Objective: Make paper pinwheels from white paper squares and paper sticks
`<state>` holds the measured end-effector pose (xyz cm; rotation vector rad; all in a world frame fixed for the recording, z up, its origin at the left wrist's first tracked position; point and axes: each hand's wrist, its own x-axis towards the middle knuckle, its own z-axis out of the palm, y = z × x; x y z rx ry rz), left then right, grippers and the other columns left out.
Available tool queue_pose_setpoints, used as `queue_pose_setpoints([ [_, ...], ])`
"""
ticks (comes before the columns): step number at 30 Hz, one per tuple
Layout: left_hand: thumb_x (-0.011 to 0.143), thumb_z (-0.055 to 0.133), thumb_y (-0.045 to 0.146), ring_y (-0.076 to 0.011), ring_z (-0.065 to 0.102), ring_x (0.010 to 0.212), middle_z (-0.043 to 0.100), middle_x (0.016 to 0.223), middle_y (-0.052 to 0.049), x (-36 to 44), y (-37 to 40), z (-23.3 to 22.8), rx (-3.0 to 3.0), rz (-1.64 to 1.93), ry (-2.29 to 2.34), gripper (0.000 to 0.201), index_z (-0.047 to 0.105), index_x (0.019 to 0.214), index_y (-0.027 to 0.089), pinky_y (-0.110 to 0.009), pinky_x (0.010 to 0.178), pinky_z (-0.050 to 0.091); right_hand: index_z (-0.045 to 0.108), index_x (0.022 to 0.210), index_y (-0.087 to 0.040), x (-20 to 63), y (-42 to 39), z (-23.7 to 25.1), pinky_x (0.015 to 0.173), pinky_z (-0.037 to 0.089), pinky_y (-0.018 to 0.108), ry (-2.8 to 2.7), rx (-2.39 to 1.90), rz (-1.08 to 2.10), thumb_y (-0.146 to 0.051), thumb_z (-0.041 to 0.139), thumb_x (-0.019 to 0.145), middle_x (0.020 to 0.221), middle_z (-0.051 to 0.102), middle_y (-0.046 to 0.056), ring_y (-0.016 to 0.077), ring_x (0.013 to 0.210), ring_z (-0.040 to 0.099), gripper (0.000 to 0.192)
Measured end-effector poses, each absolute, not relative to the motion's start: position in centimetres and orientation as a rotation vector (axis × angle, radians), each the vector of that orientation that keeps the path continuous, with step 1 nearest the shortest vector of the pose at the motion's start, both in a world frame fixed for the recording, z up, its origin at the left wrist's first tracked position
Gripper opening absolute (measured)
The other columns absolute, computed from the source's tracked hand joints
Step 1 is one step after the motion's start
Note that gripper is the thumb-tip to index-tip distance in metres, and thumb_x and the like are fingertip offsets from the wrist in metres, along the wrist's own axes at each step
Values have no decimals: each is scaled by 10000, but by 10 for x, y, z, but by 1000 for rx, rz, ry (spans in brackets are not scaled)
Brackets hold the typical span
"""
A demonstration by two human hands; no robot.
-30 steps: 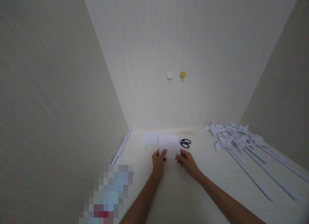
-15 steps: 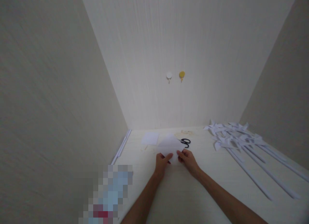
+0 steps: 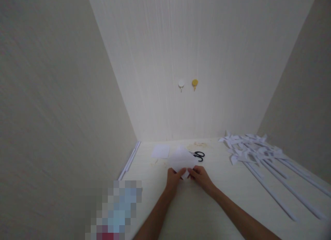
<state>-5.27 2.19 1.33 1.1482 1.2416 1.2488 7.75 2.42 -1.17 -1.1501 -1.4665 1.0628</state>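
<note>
Both hands meet near the middle of the table (image 3: 196,212), a little toward its far edge. The left hand (image 3: 173,178) and the right hand (image 3: 200,175) are close together, fingers curled narrow, and each one pinches the near corner of a white paper sheet (image 3: 181,159). The sheet is turned like a diamond: one corner points to the person, between the two hands, and the opposite corner points to the far edge of the table. So its long axis runs from near to far. I cannot tell if the sheet lies flat or is lifted a little at the near corner.

Just beyond the sheet, on its right side, black scissors (image 3: 199,155) lie on the table, partly hidden by the paper. A second white sheet (image 3: 160,151) lies flat toward the far left corner, apart from the first. White strips (image 3: 129,160) run along the left edge of the table. Along the right side, many white paper pinwheels (image 3: 249,147) on long sticks lie together, the heads toward the far right corner. On the far wall there are two small hooks, one white hook (image 3: 181,84) and one yellow hook (image 3: 194,83).
</note>
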Motion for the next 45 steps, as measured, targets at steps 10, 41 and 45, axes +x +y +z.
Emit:
queue_pose_setpoints([
  [10,479,688,296,-109,455,390,547,419,-14,-53,25,6,1038,1297,1211,215,605,494,98,-226,407,349,601,519,-126,76,20,-6,403,261,193,-1592,-1164,1047,-420,522,677,411,492,-19,66,391,369,343],
  [41,462,702,296,-139,510,459,577,488,-40,-54,26,5,1009,1332,1376,244,593,528,88,-244,437,383,615,568,-140,76,18,-8,437,328,198,-1684,-1110,1032,-276,591,620,499,568,-8,77,435,417,148],
  [45,449,707,309,-134,492,441,547,450,-34,-54,25,4,1052,1316,1436,261,569,479,89,-245,430,372,604,543,-146,77,18,-7,446,326,198,-1691,-1076,1009,-253,586,612,475,546,-21,77,435,410,129],
])
